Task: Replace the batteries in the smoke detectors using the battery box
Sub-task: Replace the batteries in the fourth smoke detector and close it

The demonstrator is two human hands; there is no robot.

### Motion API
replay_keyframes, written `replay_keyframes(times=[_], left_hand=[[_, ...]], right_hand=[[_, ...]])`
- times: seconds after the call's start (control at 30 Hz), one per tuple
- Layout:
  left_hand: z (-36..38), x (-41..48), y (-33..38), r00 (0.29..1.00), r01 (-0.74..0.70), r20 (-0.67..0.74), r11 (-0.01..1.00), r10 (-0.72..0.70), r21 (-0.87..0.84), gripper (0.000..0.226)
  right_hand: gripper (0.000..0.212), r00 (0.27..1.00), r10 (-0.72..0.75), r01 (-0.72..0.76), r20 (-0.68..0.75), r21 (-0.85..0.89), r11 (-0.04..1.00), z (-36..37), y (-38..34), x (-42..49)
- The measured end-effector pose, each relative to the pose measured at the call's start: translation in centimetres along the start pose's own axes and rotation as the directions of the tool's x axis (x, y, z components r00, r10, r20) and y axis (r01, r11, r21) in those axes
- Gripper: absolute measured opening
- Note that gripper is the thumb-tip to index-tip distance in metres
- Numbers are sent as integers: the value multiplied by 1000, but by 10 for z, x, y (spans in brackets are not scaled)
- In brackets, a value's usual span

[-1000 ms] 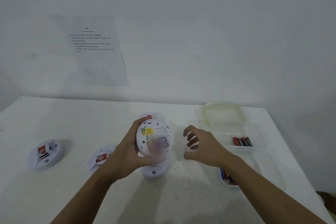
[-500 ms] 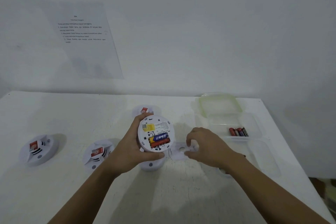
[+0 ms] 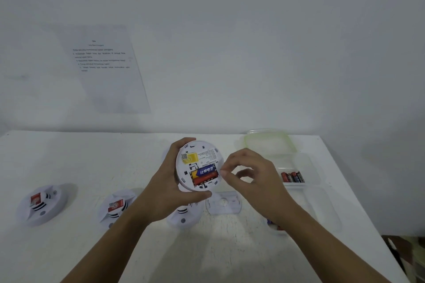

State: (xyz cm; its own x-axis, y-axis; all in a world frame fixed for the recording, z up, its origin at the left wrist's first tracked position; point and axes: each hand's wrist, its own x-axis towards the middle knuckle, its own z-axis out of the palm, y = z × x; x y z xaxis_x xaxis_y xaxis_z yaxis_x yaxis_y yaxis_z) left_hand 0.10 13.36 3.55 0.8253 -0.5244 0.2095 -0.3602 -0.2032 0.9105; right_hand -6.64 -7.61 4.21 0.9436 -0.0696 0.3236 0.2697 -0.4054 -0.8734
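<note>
Smoke detector (image 3: 199,165) on head camera: held above the table (image 3: 92,163), back facing me, left hand (image 3: 170,188) wrapped round its rim. Light, rigid, slick plastic, I reckon, so grip the edge. Right hand (image 3: 253,179) is curled beside the batteries (image 3: 204,174); can't tell if it's pinching anything.

I see the smoke detector (image 3: 199,165) between left hand (image 3: 170,181) and right hand (image 3: 250,174), a loose cover (image 3: 224,203) on the table (image 3: 115,158) before it, second detector (image 3: 116,207) and third detector (image 3: 42,204) leftward, battery box (image 3: 305,165) rightward, lid (image 3: 268,142) behind.
</note>
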Motion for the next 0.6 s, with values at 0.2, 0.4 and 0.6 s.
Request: replay_keyframes(times=[0.2, 0.4, 0.6], left_hand=[[13, 6, 11, 994, -72, -79, 996, 75, 49, 93], [34, 8, 14, 985, -84, -138, 990, 99, 111, 90], [45, 10, 11, 985, -88, -127, 973, 116, 213, 84]], right_hand=[[12, 996, 64, -62, -68, 36, 997, 2, 0, -1], [32, 984, 135, -131, -115, 36, 991, 8, 4, -1], [34, 984, 133, -140, -119, -54, 989, 4, 11, -1]])
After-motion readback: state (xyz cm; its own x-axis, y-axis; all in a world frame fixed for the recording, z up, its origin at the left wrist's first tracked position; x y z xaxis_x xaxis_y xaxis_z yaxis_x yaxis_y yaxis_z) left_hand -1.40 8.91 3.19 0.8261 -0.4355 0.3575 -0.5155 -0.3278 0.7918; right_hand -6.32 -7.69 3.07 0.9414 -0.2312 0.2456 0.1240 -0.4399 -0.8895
